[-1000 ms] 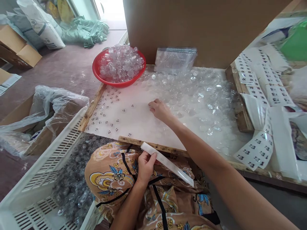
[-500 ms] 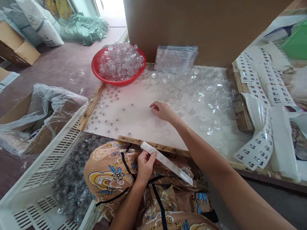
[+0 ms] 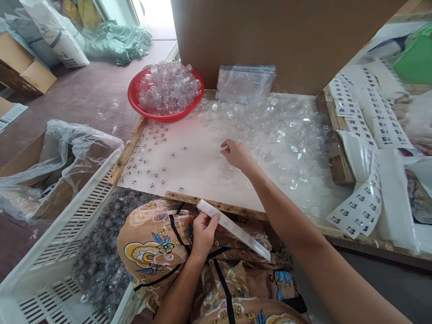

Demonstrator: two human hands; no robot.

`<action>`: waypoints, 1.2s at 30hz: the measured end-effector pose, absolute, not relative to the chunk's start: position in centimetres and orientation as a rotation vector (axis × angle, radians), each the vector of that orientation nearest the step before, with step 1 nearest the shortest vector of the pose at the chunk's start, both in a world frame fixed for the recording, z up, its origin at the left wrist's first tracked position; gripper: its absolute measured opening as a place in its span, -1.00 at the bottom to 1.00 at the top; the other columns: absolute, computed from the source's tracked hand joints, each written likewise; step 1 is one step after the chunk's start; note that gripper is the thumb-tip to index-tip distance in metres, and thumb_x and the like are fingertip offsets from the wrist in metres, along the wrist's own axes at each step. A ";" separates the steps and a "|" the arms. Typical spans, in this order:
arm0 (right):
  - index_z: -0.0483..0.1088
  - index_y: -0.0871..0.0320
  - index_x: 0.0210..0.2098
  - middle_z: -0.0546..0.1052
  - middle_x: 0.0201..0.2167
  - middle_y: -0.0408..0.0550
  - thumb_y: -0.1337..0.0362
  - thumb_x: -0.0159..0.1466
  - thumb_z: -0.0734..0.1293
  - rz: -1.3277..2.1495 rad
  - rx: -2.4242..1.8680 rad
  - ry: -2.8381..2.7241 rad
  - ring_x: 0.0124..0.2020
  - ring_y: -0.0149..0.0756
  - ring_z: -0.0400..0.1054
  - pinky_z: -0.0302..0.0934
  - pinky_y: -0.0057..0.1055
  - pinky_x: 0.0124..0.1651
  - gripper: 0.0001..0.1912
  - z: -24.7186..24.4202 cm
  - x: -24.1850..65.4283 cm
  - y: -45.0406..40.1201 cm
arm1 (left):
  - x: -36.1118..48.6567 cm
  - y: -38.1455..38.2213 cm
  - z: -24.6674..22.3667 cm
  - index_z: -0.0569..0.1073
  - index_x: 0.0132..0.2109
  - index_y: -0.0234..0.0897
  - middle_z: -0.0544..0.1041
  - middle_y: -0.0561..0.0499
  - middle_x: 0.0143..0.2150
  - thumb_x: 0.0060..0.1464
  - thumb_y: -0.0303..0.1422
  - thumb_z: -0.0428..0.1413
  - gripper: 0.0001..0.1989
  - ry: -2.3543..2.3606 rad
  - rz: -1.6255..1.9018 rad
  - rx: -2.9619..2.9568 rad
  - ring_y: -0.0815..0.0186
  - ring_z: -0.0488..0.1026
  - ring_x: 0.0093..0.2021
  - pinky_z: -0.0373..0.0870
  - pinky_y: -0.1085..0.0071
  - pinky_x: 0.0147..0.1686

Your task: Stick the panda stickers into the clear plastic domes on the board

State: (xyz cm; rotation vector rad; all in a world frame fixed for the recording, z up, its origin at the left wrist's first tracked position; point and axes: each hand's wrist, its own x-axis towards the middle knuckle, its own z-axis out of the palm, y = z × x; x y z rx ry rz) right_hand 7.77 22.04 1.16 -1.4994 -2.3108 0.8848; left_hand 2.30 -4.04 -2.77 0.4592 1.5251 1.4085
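Note:
My left hand (image 3: 204, 231) rests over my lap, thumb and fingers pinching a long, blank white strip (image 3: 241, 235) that slants down to the right. My right hand (image 3: 237, 154) is over the middle of the white tabletop (image 3: 192, 168), fingers curled towards the thumb; whatever they pinch, if anything, is too small to make out. To its right lie many clear plastic discs (image 3: 281, 135). Left of it, small black panda-like prints (image 3: 145, 162) dot the white surface, perhaps on clear pieces.
A red basin (image 3: 135, 101) heaped with clear plastic pieces stands at the back left, beside clear bags (image 3: 245, 83) leaning on a cardboard box (image 3: 283, 40). Printed sticker strips (image 3: 359, 207) hang at the right. A white crate (image 3: 50, 252) with many small pieces stands at the lower left.
My right hand has moved a little to the right across the tabletop, its fingers still curled. My left hand keeps the white strip in the same place.

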 end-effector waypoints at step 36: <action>0.48 0.14 -0.20 0.57 -0.22 -0.04 0.35 0.26 0.30 0.719 -1.557 -2.357 -0.26 -0.26 0.43 0.16 -0.40 -0.26 -0.86 2.4 11.3 21.0 | 2.4 -4.1 -3.2 0.51 -0.36 -0.34 0.53 0.02 -0.49 -0.05 -0.18 0.28 -0.72 1.499 1.440 0.457 0.34 0.45 -0.57 0.47 0.41 -0.54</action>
